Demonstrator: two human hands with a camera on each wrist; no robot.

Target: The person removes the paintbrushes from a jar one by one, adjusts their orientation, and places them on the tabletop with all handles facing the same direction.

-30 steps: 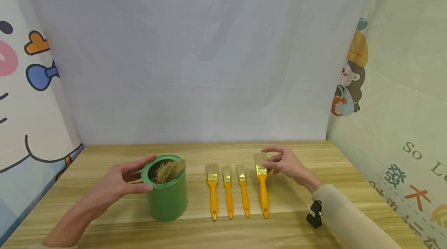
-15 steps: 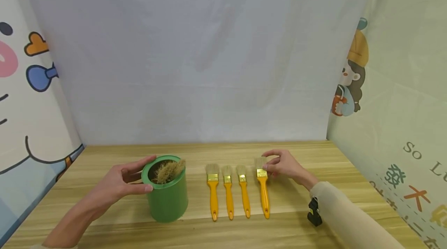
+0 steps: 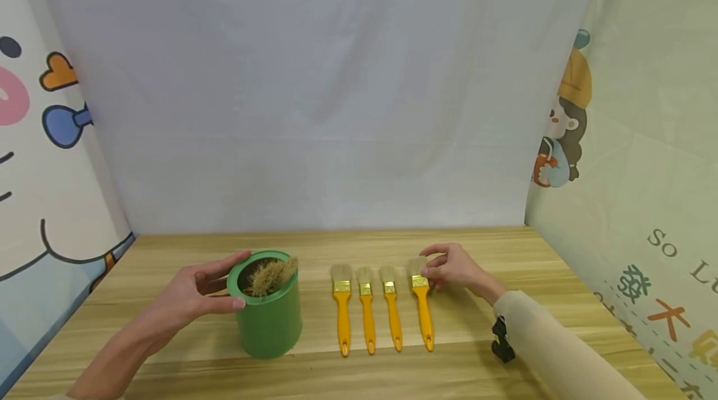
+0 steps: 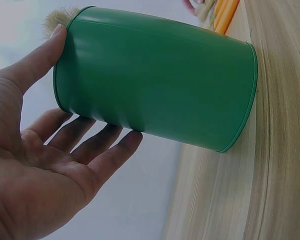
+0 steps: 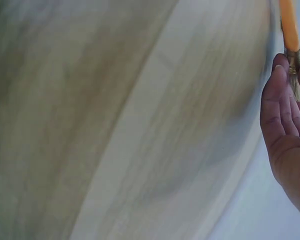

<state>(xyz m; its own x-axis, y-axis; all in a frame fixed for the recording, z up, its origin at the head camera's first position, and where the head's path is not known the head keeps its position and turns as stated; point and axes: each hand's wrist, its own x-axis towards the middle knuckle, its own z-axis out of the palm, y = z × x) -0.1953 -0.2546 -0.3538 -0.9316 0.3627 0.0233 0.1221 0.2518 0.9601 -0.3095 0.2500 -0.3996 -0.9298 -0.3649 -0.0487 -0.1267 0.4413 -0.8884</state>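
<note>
On the head feed I have the right hand (image 3: pixel 453 266) pinching a brush (image 3: pixel 423 316) between thumb and fingers, near where the metal band meets the bristles; the right wrist feed shows me the same hold. I can't tell whether that brush rests wholly on the table (image 3: pixel 359 381). It is the rightmost of four, its orange handle pointing toward the person.

Across from it, I see the left hand (image 3: pixel 193 291) holding a green can (image 3: pixel 272 328) at the rim, thumb on the near side, fingers along the far side. The can stands upright on the table, and a tan tuft (image 3: pixel 272 275) pokes out over its edge.

Between can and held brush I count three more brushes (image 3: pixel 343 316), side by side and apart. A black device (image 3: pixel 501 341) hangs by the right sleeve (image 3: pixel 552 344). Behind everything I get a pale cloth (image 3: pixel 336 107), with cartoon-printed cloths either side.
</note>
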